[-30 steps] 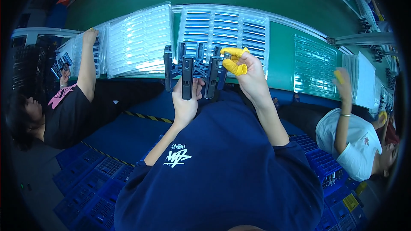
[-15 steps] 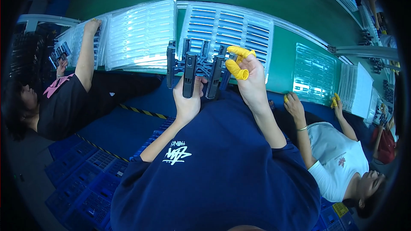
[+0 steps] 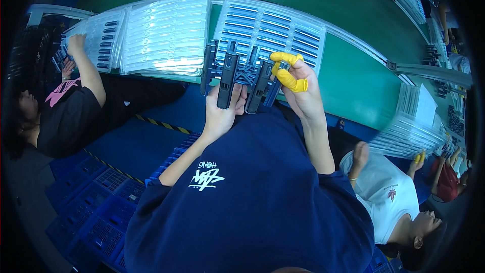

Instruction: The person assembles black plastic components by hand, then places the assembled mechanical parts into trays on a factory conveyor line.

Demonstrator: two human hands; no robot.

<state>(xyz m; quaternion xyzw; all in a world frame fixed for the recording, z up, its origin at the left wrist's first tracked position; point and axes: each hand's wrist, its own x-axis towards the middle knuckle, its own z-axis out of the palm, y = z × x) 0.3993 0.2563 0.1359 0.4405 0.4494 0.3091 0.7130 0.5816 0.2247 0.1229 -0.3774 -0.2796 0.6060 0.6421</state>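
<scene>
My left hand (image 3: 218, 115) grips a cluster of long black plastic parts (image 3: 229, 80) from below. The parts stand around a thin branching frame (image 3: 246, 75), like a moulding sprue. My right hand (image 3: 309, 91) wears yellow finger cots (image 3: 292, 80) on its thumb and forefinger. Those two fingers are closed at the cluster's right side, around the upper end of a black part; the exact contact is partly hidden. Just beyond the cluster, a clear tray (image 3: 322, 40) holds rows of dark, slim parts.
A stack of clear ribbed trays (image 3: 166, 35) stands left of the filled tray on the green bench (image 3: 353, 78). At left, a person's arm (image 3: 91, 71) reaches over another tray holding dark parts. At right, a person in white (image 3: 389, 187) is beside a clear tray (image 3: 404, 134).
The cluster has tilted slightly in my left hand, and my right hand has shifted a little right. The right-hand person's tray has left the bench. The left-hand person's arm has drawn back, baring dark parts.
</scene>
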